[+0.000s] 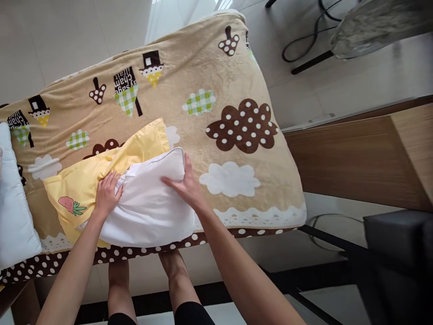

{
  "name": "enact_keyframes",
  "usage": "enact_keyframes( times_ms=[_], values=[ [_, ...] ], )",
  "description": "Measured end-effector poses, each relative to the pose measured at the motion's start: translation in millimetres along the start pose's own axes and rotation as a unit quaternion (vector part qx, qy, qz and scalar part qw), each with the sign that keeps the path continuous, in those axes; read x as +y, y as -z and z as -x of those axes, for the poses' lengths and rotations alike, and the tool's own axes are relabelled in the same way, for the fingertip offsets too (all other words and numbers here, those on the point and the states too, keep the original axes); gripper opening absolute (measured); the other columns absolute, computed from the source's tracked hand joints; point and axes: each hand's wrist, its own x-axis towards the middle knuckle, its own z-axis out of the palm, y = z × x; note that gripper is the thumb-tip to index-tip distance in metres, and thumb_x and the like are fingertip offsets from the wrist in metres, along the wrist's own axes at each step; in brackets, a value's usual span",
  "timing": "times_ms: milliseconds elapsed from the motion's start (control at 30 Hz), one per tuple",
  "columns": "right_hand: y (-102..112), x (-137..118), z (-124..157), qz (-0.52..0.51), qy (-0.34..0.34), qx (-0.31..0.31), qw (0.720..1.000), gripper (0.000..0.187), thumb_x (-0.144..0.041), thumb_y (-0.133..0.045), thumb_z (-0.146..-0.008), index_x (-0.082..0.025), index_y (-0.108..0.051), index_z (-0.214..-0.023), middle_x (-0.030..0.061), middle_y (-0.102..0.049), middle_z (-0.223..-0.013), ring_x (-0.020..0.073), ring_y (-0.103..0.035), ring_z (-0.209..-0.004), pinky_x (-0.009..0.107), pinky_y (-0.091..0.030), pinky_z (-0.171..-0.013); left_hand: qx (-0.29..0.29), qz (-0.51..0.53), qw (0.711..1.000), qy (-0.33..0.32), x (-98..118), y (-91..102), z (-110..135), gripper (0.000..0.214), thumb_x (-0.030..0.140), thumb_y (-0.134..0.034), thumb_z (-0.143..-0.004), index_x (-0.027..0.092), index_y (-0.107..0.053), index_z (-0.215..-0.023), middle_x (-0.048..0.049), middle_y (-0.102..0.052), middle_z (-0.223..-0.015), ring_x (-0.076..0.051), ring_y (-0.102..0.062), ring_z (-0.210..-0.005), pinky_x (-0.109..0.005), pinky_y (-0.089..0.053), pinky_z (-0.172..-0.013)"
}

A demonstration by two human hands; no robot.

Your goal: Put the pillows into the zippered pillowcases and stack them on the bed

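A white pillow (149,205) lies on a beige patterned blanket (209,72), partly inside a yellow pillowcase (84,180) with a small carrot print. My left hand (107,193) grips the bunched edge of the yellow pillowcase where it meets the pillow. My right hand (184,183) rests on the pillow's upper right corner, fingers spread and pressing on the white fabric. The pillow's near end sticks out of the case toward the blanket's front edge.
A second white pillow (13,212) lies at the left edge of the blanket. A wooden panel (358,158) stands to the right. Black cables (304,40) trail on the tiled floor beyond. A dark box (399,253) sits at lower right. My bare feet (169,266) show below.
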Motion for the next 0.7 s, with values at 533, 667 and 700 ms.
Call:
enact_keyframes(
  times_ms=[533, 667, 700],
  values=[
    [-5.1, 61.5, 150.1, -0.192, -0.306, 0.057, 0.931, 0.077, -0.067, -0.067, -0.069, -0.023, -0.057, -0.131, 0.0140, -0.053, -0.143, 0.0354, -0.043, -0.136, 0.053, -0.033, -0.112, -0.249, 0.019, 0.963, -0.100, 86.3, 25.8, -36.5, 0.054, 0.030, -0.063, -0.081, 0.022, -0.053, -0.133, -0.0071, -0.067, -0.123, -0.026, -0.062, -0.110, -0.040, -0.045, -0.098],
    [-33.7, 93.2, 187.0, -0.439, -0.473, 0.066, 0.761, 0.085, -0.075, -0.065, -0.066, -0.028, -0.053, -0.136, 0.0111, -0.059, -0.137, 0.0310, -0.058, -0.123, 0.043, -0.052, -0.095, -0.267, -0.015, 0.952, -0.147, 90.4, 43.6, -27.7, 0.037, 0.019, -0.057, -0.076, 0.022, -0.064, -0.113, -0.0046, -0.067, -0.098, -0.023, -0.060, -0.095, -0.041, -0.043, -0.096],
    [-43.4, 89.1, 185.6, -0.482, -0.458, 0.073, 0.744, 0.080, -0.073, -0.062, -0.070, -0.028, -0.053, -0.136, 0.0096, -0.060, -0.136, 0.0288, -0.060, -0.120, 0.041, -0.054, -0.091, -0.266, -0.030, 0.949, -0.165, 96.3, 48.8, -25.9, 0.035, 0.019, -0.055, -0.077, 0.022, -0.065, -0.110, -0.0051, -0.065, -0.096, -0.023, -0.059, -0.094, -0.042, -0.043, -0.095]
  ],
)
